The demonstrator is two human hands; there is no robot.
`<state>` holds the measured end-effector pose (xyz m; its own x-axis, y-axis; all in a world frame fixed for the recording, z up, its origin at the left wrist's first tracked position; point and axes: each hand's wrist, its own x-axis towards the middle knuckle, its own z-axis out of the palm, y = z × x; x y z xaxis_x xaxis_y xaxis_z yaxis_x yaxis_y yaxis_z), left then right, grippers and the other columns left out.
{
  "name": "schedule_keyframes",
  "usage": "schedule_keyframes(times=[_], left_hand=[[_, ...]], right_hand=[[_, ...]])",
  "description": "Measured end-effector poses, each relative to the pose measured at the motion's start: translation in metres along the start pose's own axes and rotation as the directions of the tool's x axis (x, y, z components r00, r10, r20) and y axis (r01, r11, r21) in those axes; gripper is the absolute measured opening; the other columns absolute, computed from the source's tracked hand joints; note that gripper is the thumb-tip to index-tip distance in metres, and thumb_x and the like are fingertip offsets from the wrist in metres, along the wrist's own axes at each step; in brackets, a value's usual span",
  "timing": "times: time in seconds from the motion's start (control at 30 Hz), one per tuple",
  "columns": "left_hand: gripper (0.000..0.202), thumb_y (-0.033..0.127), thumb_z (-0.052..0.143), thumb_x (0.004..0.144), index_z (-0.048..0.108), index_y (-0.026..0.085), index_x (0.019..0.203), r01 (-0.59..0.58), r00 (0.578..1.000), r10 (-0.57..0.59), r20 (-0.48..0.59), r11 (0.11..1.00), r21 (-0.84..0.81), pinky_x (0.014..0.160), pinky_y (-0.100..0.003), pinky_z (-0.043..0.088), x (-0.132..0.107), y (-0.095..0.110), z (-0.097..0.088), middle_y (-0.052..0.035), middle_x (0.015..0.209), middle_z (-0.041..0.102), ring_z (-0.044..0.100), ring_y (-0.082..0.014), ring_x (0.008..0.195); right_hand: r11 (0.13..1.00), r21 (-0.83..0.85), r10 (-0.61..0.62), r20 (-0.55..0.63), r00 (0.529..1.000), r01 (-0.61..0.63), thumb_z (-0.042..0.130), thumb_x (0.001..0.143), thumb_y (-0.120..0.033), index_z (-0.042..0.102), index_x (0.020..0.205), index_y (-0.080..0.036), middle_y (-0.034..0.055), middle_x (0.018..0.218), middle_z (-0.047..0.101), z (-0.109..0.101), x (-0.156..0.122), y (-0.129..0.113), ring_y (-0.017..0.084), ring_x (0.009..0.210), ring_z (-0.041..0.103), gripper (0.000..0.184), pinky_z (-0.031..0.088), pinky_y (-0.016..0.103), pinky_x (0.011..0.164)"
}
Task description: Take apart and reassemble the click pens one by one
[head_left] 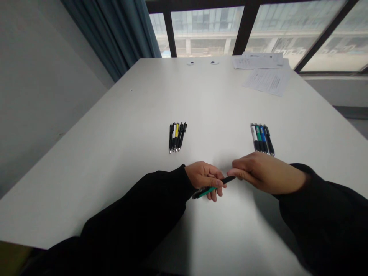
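Observation:
Near the table's front, my left hand point(204, 176) pinches a green pen point(210, 190) with a black grip between thumb and fingers. The pen slants up to the right, its green end beneath my left wrist. My right hand point(257, 172) has its thumb and fingers closed on the black end of the same pen, hiding the tip. Just behind my right hand lies a row of pens: a white pen point(254, 134), a green-barrelled one point(258, 134), a blue pen point(263, 135) and a black pen point(269, 141). Their lower ends are partly covered by the hand.
Farther left on the white table point(161, 103) lies a second row of several pens, mostly black, with a yellow pen point(176, 134) among them. Printed papers point(267, 80) lie at the far right corner. A blue curtain point(120, 34) and windows stand behind the table.

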<state>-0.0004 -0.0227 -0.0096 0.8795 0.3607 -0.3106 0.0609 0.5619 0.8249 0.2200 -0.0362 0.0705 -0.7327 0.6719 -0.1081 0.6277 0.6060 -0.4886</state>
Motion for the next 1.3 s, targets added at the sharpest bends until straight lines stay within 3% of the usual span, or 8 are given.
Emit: schedule_keyframes(times=[0.27,0.6,0.73,0.83,1.0,1.07,1.17,1.3], left_hand=[[0.044,0.045,0.079,0.067,0.063,0.008,0.084,-0.012,1.0,0.013,0.015,1.0,-0.027,0.051,-0.025,0.056,-0.001,0.0,-0.001,-0.0069,0.07,0.069,0.068,-0.0163,0.055],[0.042,0.039,0.083,0.064,0.064,0.008,0.084,-0.021,0.999,0.022,0.037,0.999,-0.031,0.054,-0.025,0.056,0.0,-0.006,-0.002,-0.0075,0.071,0.071,0.069,-0.0166,0.058],[0.039,0.036,0.083,0.064,0.064,0.008,0.082,-0.065,0.998,0.066,0.011,0.997,-0.052,0.054,-0.027,0.056,-0.001,-0.004,-0.002,-0.0085,0.07,0.071,0.069,-0.0177,0.057],[0.039,0.038,0.084,0.063,0.065,0.009,0.082,-0.265,0.961,0.252,-0.112,0.956,-0.123,0.058,-0.03,0.056,0.003,-0.001,-0.003,-0.0081,0.069,0.071,0.07,-0.0197,0.062],[0.032,0.034,0.088,0.055,0.07,0.013,0.07,-0.626,0.721,0.525,-0.452,0.774,-0.099,0.057,-0.023,0.05,0.015,0.006,-0.003,-0.0033,0.075,0.069,0.062,-0.0105,0.059],[0.031,0.033,0.09,0.051,0.071,0.014,0.069,-0.655,0.673,0.524,-0.522,0.751,-0.09,0.051,-0.019,0.044,0.017,0.007,-0.003,-0.0004,0.069,0.066,0.056,-0.0062,0.052],[0.033,0.031,0.09,0.052,0.074,0.015,0.076,-0.618,0.701,0.481,-0.526,0.778,-0.113,0.047,-0.019,0.041,0.015,0.007,-0.001,0.0011,0.06,0.063,0.052,-0.0053,0.046],[0.04,0.034,0.086,0.061,0.071,0.012,0.092,-0.41,0.875,0.327,-0.357,0.893,-0.185,0.053,-0.023,0.049,0.008,0.005,0.003,-0.0079,0.074,0.072,0.064,-0.0125,0.057]], right_hand=[[0.998,0.05,-0.046,0.0,0.999,0.046,0.045,0.096,-0.04,0.06,0.078,-0.016,0.0033,0.063,0.059,-0.006,-0.003,-0.001,0.012,0.057,0.051,0.034,0.033,0.026,0.056],[0.98,0.195,-0.046,0.074,0.996,0.03,0.047,0.095,-0.041,0.044,0.058,-0.018,-0.0064,0.049,0.032,0.002,-0.003,-0.002,0.007,0.045,0.028,0.043,0.025,0.024,0.049],[0.933,0.359,-0.005,-0.033,0.999,0.017,0.054,0.09,-0.047,0.044,0.06,-0.017,-0.0066,0.052,0.032,0.007,-0.002,0.002,0.007,0.048,0.027,0.044,0.024,0.024,0.048],[0.753,0.655,0.067,-0.175,0.982,0.065,0.062,0.08,-0.06,0.051,0.077,-0.017,-0.0034,0.063,0.045,0.024,0.003,0.003,0.009,0.054,0.035,0.044,0.03,0.023,0.05],[0.405,0.913,0.204,-0.151,0.967,0.057,0.066,0.084,-0.044,0.04,0.123,-0.023,0.002,0.086,0.061,0.066,0.014,0.003,0.01,0.056,0.053,0.052,0.038,0.019,0.044],[0.3,0.953,0.244,-0.123,0.962,0.046,0.064,0.085,-0.041,0.05,0.114,-0.018,0.0039,0.082,0.065,0.074,0.017,0.006,0.009,0.051,0.054,0.039,0.037,0.018,0.038],[0.146,0.984,0.339,-0.142,0.93,0.097,0.07,0.08,-0.038,0.06,0.094,-0.014,0.001,0.067,0.062,0.072,0.019,0.016,0.007,0.042,0.048,0.029,0.031,0.017,0.033],[-0.036,0.98,0.483,-0.155,0.862,0.197,0.078,0.072,-0.033,0.061,0.085,-0.015,-0.0045,0.055,0.055,0.063,0.017,0.031,0.003,0.039,0.038,0.028,0.025,0.014,0.034]])
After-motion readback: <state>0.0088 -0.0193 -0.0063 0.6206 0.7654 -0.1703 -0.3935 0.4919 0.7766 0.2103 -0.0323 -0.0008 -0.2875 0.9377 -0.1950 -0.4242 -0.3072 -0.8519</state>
